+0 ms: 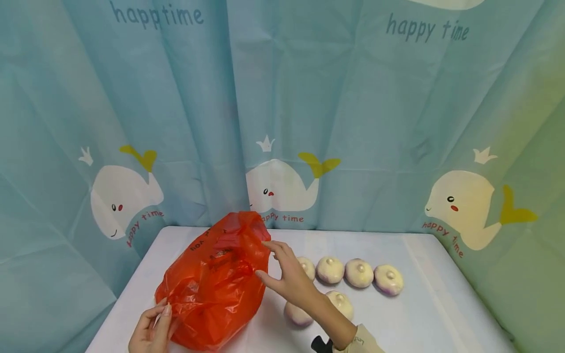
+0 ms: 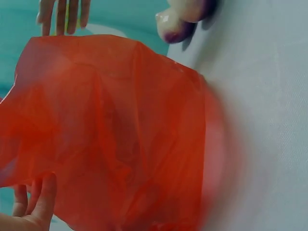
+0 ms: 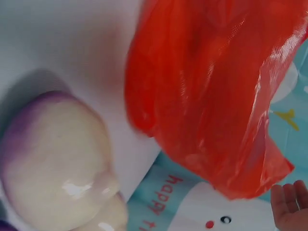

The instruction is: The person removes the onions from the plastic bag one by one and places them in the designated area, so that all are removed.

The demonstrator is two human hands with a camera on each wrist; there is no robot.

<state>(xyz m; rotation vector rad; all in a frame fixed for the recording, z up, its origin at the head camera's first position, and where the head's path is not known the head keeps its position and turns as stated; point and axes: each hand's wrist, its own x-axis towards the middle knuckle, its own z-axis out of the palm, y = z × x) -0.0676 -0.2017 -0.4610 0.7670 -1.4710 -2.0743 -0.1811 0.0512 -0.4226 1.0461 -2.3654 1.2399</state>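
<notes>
A crinkled red plastic bag with dark print stands puffed out on the left part of the table. At its near left edge, my left hand pinches the plastic between thumb and fingers; this hand also shows at the lower left of the left wrist view. Beside the bag's right edge is my right hand, thumb and fingers spread, fingertips right at the plastic. In the right wrist view, its fingers are straight by the bag's corner. Folds hide the bag's inside.
Several white and purple turnips sit right of the bag, a back row and a front pair partly behind my right forearm. A white table lies beneath. Behind it hangs a blue curtain with whale prints.
</notes>
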